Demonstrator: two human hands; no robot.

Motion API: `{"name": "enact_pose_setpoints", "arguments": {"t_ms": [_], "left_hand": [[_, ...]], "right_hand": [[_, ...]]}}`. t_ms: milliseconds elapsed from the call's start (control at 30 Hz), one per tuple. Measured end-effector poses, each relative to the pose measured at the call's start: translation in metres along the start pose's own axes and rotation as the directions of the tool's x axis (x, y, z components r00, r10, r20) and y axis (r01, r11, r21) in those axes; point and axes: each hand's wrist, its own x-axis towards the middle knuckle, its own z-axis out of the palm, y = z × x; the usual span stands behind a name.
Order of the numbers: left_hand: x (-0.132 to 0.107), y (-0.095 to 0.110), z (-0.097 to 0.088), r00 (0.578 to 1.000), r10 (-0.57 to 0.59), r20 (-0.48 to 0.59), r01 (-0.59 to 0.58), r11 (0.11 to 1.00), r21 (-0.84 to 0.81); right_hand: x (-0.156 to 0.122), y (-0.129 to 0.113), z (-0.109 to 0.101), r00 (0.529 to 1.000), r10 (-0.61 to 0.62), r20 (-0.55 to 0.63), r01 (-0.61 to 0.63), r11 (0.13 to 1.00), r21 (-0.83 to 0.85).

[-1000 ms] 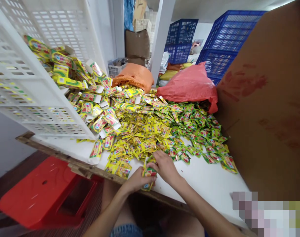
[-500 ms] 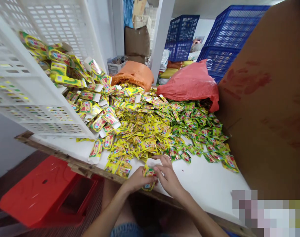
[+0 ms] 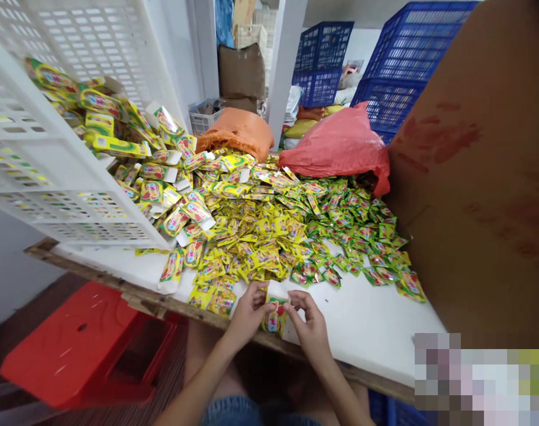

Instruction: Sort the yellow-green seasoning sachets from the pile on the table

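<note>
Both my hands meet at the near edge of the white table [image 3: 367, 322]. My left hand [image 3: 248, 310] and my right hand [image 3: 308, 316] pinch a small yellow-green carton [image 3: 276, 310] between them, its white flap up. Just beyond lies a wide heap of small yellow and green sachets [image 3: 287, 231]. Flat cartons of the same print [image 3: 163, 171] spill from a tilted white plastic crate [image 3: 60, 148] at the left.
A brown cardboard sheet [image 3: 482, 165] stands along the right side. A red bag [image 3: 340, 145] and an orange sack [image 3: 238, 133] lie behind the heap. Blue crates [image 3: 384, 65] are stacked at the back. A red plastic stool [image 3: 83, 349] sits below the table's left edge.
My right hand drew back from the sachet heap to my left hand. Both hands now hold the small carton upright with its white flap showing.
</note>
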Motion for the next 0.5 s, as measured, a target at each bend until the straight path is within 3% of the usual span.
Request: {"name": "enact_pose_setpoints", "arguments": {"t_ms": [133, 267, 400, 500], "left_hand": [[-0.002, 0.002, -0.001, 1.000, 0.002, -0.009, -0.001, 0.997, 0.081], [0.000, 0.000, -0.004, 1.000, -0.014, 0.014, 0.011, 0.981, 0.196], [0.008, -0.003, -0.006, 1.000, 0.018, 0.005, -0.019, 0.977, 0.212], [0.014, -0.005, -0.005, 0.994, 0.098, -0.041, -0.092, 0.987, 0.135]], "right_hand": [[-0.002, 0.002, -0.003, 1.000, -0.017, -0.026, 0.017, 1.000, -0.008], [0.000, 0.001, -0.005, 0.998, -0.031, 0.053, 0.034, 0.998, -0.055], [0.006, -0.004, -0.005, 0.982, -0.071, 0.176, 0.085, 0.994, -0.072], [0.007, -0.003, -0.003, 0.987, -0.089, 0.136, 0.098, 0.993, -0.064]]}}
